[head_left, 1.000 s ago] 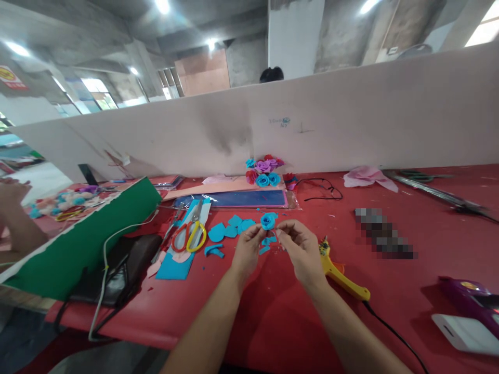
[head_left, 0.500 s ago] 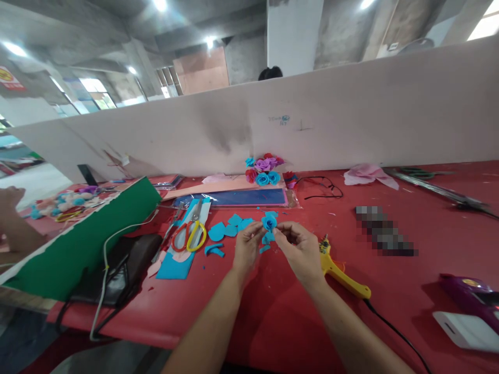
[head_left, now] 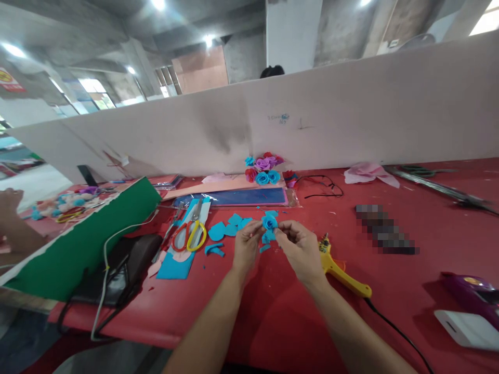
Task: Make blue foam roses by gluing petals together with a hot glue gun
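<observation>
Between my two hands is a blue artificial rose [head_left: 269, 223], its layered petals facing up. My left hand [head_left: 248, 240] pinches it from the left side. The fingertips of my right hand [head_left: 298, 243] close on its right edge. Cut blue petals [head_left: 217, 231] and narrow blue scraps [head_left: 214, 250] lie on the red tabletop left of my hands, with a few more bits beneath the rose. Just right of my right hand rests a yellow hot glue gun [head_left: 343, 275], its nozzle pointing away from me.
Scissors [head_left: 189, 236] with red and yellow handles lie on blue sheets. Finished flowers [head_left: 265, 169] stand by the white partition [head_left: 163, 135]. A green board [head_left: 86, 244] and dark bag [head_left: 117, 270] are left; eyeglasses [head_left: 322, 187] and a white box [head_left: 465, 330] are right. Another person's arm [head_left: 17, 226] shows far left.
Almost nothing differs. The rose is turned slightly between my fingertips, and both hands stay in the same place.
</observation>
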Motion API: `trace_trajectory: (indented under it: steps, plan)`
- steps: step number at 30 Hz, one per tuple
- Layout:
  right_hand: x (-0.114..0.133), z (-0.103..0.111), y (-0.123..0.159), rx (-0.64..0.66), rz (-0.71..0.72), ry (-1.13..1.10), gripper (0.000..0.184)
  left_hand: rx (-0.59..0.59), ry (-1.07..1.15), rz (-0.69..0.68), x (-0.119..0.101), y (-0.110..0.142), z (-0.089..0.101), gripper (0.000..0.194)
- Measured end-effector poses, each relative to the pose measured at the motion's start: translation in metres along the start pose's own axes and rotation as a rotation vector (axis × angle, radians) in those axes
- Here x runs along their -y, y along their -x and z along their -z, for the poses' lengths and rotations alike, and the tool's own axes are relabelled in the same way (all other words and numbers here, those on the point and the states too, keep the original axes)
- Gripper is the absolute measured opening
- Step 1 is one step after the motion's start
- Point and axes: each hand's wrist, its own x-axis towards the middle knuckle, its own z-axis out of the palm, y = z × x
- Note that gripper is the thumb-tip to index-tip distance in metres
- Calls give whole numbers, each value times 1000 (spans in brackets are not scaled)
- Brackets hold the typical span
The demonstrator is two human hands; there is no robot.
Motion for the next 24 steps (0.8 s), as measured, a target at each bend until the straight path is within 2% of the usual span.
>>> trace_trajectory:
  steps: [7,10,12,17,24]
  plan:
    - [-3,1,1,38,16,-52,16,24,3,20,1,1,2,14]
    - [-4,2,3,20,73,-6,18,1,0,64,3,1,4,17]
    - [-5,1,5,-40,179,102,13,-15,2,84,3,1,5,16]
    - [-11,-4,9,-184,597,461,10,-8,40,99,0,3,2,13]
    - [-16,4,6,-190,842,626,20,32,27,97,-3,5,-1,14]
